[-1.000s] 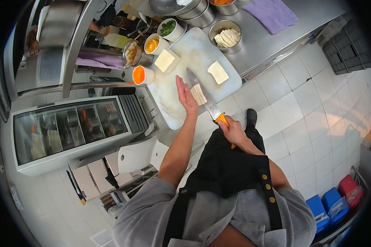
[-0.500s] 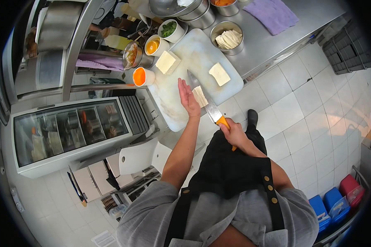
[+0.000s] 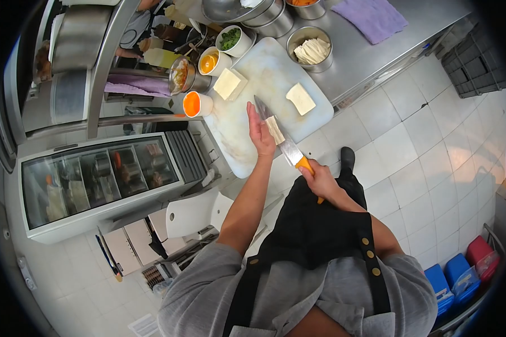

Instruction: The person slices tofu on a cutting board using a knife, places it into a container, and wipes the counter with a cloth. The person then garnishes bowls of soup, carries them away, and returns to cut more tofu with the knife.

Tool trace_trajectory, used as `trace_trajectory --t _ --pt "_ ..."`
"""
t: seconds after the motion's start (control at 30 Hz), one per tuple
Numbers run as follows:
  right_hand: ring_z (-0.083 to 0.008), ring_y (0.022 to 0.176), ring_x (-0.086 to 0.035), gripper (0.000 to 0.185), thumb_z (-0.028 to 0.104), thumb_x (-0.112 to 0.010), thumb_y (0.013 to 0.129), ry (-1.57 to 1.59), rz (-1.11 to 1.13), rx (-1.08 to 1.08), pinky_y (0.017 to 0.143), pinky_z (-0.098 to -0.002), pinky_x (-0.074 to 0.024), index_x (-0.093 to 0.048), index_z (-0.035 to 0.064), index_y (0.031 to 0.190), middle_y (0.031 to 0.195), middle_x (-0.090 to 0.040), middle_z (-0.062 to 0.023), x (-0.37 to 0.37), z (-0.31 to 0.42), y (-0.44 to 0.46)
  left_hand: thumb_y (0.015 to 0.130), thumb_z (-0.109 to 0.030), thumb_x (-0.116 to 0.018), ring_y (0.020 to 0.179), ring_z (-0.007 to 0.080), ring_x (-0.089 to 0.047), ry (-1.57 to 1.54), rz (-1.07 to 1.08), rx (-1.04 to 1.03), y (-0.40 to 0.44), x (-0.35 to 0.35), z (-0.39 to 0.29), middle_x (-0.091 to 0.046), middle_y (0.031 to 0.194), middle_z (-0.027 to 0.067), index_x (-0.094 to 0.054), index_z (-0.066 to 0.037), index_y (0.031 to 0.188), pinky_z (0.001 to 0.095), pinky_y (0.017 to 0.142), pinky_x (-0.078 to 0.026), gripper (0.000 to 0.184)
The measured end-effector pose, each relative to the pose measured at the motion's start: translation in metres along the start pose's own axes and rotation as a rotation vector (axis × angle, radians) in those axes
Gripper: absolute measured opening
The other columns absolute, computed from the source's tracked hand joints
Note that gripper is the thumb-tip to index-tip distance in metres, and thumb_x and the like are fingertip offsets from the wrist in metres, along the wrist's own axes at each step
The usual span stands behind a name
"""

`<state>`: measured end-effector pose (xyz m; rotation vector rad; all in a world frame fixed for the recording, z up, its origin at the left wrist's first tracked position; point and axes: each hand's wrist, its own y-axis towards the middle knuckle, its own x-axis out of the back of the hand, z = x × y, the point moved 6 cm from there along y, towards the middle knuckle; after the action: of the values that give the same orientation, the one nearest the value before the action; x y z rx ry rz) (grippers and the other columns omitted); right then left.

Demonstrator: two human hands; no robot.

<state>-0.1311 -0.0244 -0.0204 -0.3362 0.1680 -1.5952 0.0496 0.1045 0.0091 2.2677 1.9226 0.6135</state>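
Nearby, white blocks either side of the knife, bowl beyond.

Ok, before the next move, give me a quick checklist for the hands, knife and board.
1. Right hand gripping the knife by its handle: ok.
2. Left hand clear of the blade: cannot tell; it is close, and the gap is unclear.
3. White piece between left hand and blade lying on the cutting board: ok.
4. Larger white block away from the blade: ok, toward the board's far left.
5. Other white block apart from the blade: ok, to its right.
6. Board fully supported at its near edge: cannot tell; the underside is hidden.
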Motion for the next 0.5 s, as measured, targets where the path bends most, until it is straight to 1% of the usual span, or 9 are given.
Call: trace_trajectory --t 0.17,0.27,0.33,0.5 --pt "-0.0503 0.084 -0.061 0.032 0.030 -0.058 0.096 -0.019 0.015 -0.004 0.073 -0.0541 -0.0490 -0.056 -0.0003 0.105 0.085 -0.065 -0.0274 -0.003 0.001 0.001 0.091 0.002 -0.035 0.149 0.0292 -0.016 -0.034 -0.012 -0.025 0.001 0.000 0.001 -0.020 0.160 0.0174 -0.029 0.003 0.150 0.0427 0.120 -0.014 0.058" --pt "-0.0501 0.083 -0.062 0.031 0.029 -0.059 0.096 -0.011 0.011 0.017 0.072 -0.0543 -0.0492 -0.055 -0.0007 0.104 0.085 -0.065 -0.0276 -0.006 0.000 0.001 0.091 0.003 -0.035 0.149 0.0297 -0.015 -0.041 -0.023 -0.043 0.000 0.000 -0.004 -0.018 0.161 0.0171 -0.029 0.003 0.149 0.0429 0.120 -0.014 0.058" --pt "-0.0501 0.083 -0.062 0.031 0.029 -0.059 0.096 0.002 0.013 0.016 0.072 -0.0543 -0.0492 -0.055 -0.0006 0.104 0.084 -0.065 -0.0276 -0.008 0.000 0.001 0.090 0.003 -0.036 0.149 0.0296 -0.013 0.003 -0.045 -0.017 0.000 0.000 -0.005 -0.014 0.162 0.0168 -0.029 0.003 0.148 0.0433 0.120 -0.012 0.058" --pt "-0.0499 0.081 -0.062 0.030 0.029 -0.059 0.096 -0.003 0.021 0.004 0.071 -0.0540 -0.0495 -0.055 -0.0004 0.103 0.083 -0.065 -0.0273 -0.011 0.000 0.001 0.089 0.002 -0.038 0.150 0.0287 -0.009 -0.018 -0.034 -0.023 0.001 -0.002 -0.008 -0.008 0.163 0.0160 -0.027 0.004 0.149 0.0433 0.120 -0.009 0.061"
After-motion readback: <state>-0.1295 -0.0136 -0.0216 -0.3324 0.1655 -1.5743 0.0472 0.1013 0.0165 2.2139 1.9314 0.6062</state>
